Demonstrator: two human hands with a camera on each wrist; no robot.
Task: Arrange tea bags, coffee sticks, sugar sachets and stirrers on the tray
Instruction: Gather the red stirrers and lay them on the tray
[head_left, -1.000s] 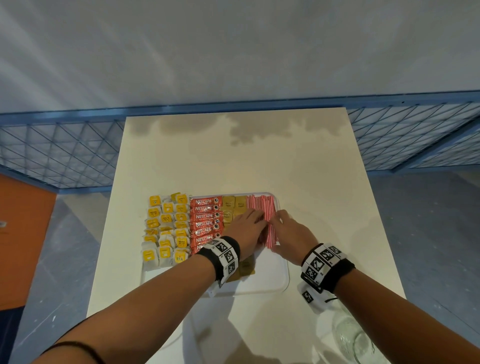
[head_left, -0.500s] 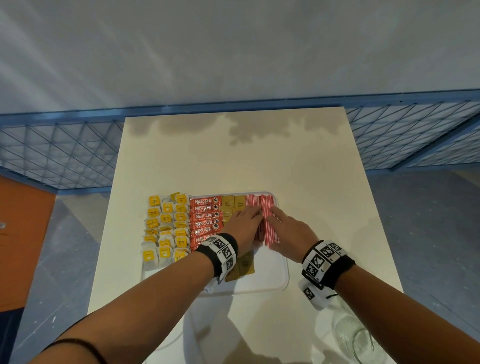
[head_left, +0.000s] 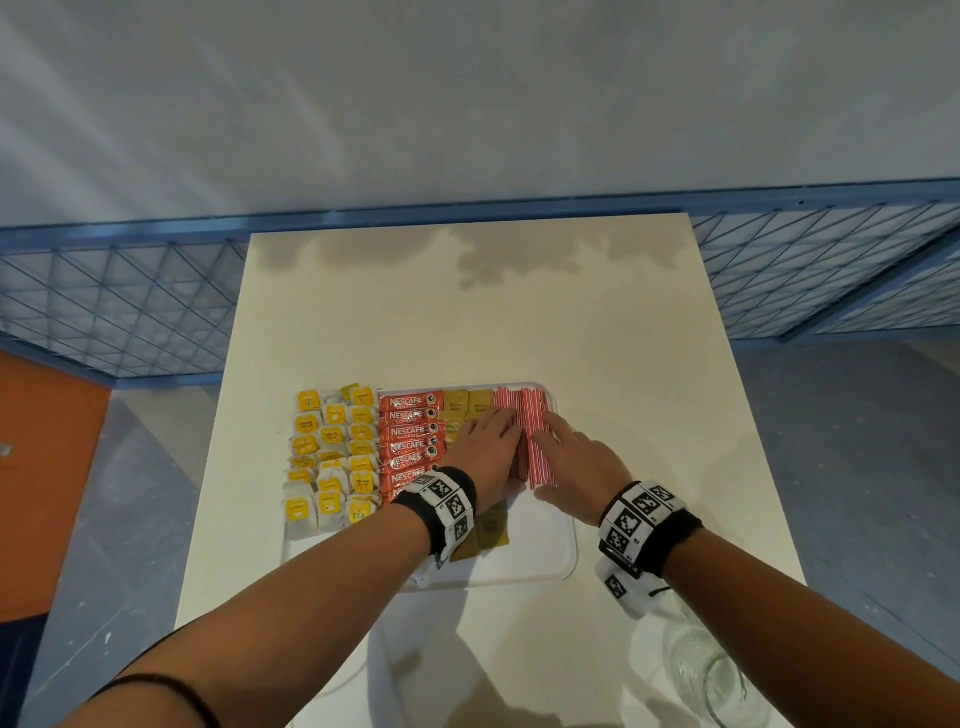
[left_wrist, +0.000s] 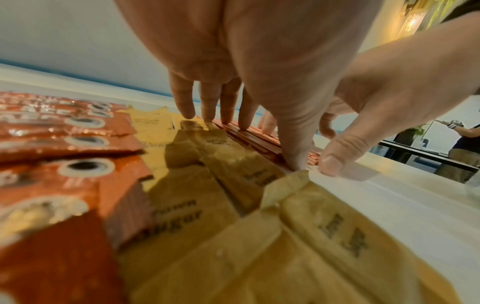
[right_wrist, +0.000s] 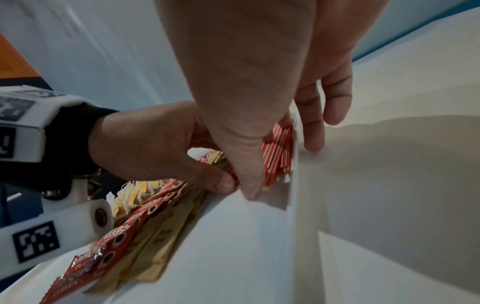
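A white tray (head_left: 545, 564) lies on the table. From left to right it holds yellow tea bags (head_left: 332, 452), red coffee sticks (head_left: 410, 431), brown sugar sachets (head_left: 467, 408) and red-and-white striped stirrers (head_left: 532, 431). My left hand (head_left: 498, 441) lies flat with straight fingers on the stirrers' left part, and its thumb (left_wrist: 296, 162) presses at their near end. My right hand (head_left: 561, 457) rests over their right part, fingers straight, with its thumb (right_wrist: 249, 191) down on the tray beside the left thumb. More sugar sachets (head_left: 491, 530) show below my left wrist.
A clear glass jar (head_left: 711, 670) stands at the table's near right corner. A pale round object (head_left: 415, 654) sits near the front edge. A blue mesh fence (head_left: 130, 312) runs behind and beside the table (head_left: 467, 312). A person (left_wrist: 465, 148) stands far off.
My right hand has slid a little left, from the stirrers' right edge onto the bundle, and its fingers have flattened. My left hand has hardly moved.
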